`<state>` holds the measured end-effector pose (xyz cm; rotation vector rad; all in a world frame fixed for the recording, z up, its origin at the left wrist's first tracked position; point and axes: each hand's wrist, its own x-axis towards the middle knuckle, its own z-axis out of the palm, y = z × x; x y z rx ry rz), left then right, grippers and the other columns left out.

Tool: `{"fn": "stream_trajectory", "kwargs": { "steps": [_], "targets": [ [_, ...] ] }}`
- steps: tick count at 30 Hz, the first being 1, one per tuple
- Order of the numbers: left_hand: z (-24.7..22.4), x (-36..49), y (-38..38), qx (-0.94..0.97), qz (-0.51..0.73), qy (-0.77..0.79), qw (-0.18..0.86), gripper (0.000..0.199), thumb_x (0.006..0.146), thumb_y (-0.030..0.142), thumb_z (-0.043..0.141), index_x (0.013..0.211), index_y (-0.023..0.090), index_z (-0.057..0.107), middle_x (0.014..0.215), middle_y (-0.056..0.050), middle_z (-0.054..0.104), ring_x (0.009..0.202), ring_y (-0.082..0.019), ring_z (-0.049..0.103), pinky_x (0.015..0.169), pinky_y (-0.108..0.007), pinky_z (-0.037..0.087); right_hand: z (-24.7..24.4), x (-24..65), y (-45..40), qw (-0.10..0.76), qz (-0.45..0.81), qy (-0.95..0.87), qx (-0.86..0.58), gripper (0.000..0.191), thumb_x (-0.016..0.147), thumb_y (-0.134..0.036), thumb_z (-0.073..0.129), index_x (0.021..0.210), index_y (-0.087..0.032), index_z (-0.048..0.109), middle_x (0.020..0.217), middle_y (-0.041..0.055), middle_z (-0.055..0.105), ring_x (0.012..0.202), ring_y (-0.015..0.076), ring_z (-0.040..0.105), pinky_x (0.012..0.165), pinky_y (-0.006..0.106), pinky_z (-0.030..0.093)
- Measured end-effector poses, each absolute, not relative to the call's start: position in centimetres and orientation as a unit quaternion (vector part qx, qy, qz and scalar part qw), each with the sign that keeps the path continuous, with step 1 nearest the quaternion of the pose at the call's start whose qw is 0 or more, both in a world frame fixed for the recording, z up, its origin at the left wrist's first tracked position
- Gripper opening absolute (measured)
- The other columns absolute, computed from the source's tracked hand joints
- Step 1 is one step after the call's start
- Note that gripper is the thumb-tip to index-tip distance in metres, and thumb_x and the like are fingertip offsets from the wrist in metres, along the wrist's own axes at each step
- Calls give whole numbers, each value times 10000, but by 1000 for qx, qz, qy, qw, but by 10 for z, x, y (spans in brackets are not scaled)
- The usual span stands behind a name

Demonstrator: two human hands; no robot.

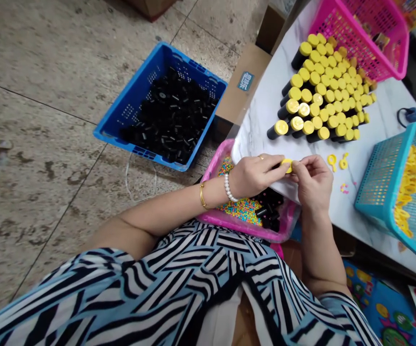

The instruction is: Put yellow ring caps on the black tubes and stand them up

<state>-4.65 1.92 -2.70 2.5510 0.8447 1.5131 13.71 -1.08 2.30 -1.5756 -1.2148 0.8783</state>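
Pinching a yellow cap (286,166) between both hands over a pink tray (208,178)

From the head camera, the left hand (254,175), wearing a pearl bracelet (227,187) and a gold bangle (202,196), is curled closed around the dark end of a black tube (277,166), mostly hidden by the fingers. The right hand (312,185) grasps the yellow cap with its fingertips, right where it meets the tube, at the edge of a marble worktop (348,206).

At 8 o'clock from the hands, the tray holds multicoloured beads (238,209) and a few black tubes (267,211). At 1 o'clock, rows of capped black tubes (323,91) stand upright on the worktop, with a pink basket (359,38) beyond them. Two loose yellow rings (337,162) lie at 3 o'clock, just beside the right hand, and a teal basket (373,168) of yellow pieces (411,187) sits farther along. At 10 o'clock, a blue crate (136,91) filled with black pieces (168,115) rests on the concrete floor (49,96). A striped sleeve (201,283) fills the bottom of the view.
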Motion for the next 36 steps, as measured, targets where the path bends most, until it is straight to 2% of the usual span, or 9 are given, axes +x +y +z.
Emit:
{"fn": "stream_trajectory", "kwargs": {
  "steps": [7,10,13,16,20,23,26,31,36],
  "targets": [
    [-17,-55,23,870,406,266,84,297,1085,235,444,1257,204,684,1194,-118,750,907,-149,751,722,-241,636,21,139,-12,447,430,-468,-629,276,872,-453,787,903,-242,611,748,-22,647,622,124,640,568,254,577],
    [-14,-56,28,868,402,258,141,310,1095,286,433,1189,216,721,1181,-99,758,1049,-185,747,849,-316,662,25,136,-11,459,465,-453,-607,279,869,-455,796,884,-246,612,652,-44,619,542,125,613,555,279,583],
    [-11,-53,30,868,397,242,173,330,1100,278,419,1167,193,731,1284,-95,734,1258,-228,682,1033,-415,621,31,135,-7,452,518,-437,-580,289,850,-431,826,862,-241,608,568,-68,573,480,121,580,522,284,573],
    [-12,-50,29,871,393,234,179,348,1107,277,398,1205,188,720,1360,-79,703,1350,-241,625,1091,-461,589,33,135,-5,435,557,-423,-566,283,850,-414,830,894,-228,621,532,-76,558,435,118,553,462,271,531],
    [-21,-50,26,852,423,262,164,293,1090,316,469,1229,231,713,1380,-85,694,1185,-203,721,902,-351,673,29,125,-13,483,475,-456,-577,196,928,-393,755,916,-239,634,564,-62,584,442,111,552,471,261,517],
    [-25,-50,23,843,442,280,126,245,1071,319,526,1171,219,726,1342,-103,714,1052,-159,753,807,-249,665,28,118,-20,506,387,-476,-606,157,937,-377,750,916,-260,647,638,-39,628,510,115,607,522,263,540],
    [-22,-48,20,830,470,287,87,200,1049,301,574,1126,187,720,1271,-113,739,1004,-151,757,806,-238,655,29,121,-18,489,366,-496,-617,142,941,-373,744,911,-261,662,635,-28,624,519,121,620,502,253,530],
    [-13,-44,19,821,486,290,75,145,1033,249,595,1077,163,702,1143,-100,762,1006,-159,751,836,-251,645,33,132,-9,428,443,-495,-613,168,942,-391,740,993,-241,683,630,-35,630,481,113,598,465,239,522],
    [-12,-43,21,821,492,280,66,145,1034,243,589,1047,157,704,1123,-114,758,1068,-190,739,917,-319,648,32,124,-12,454,399,-482,-635,171,930,-395,751,961,-230,714,617,-37,616,461,87,552,443,214,486]
  ]
}}
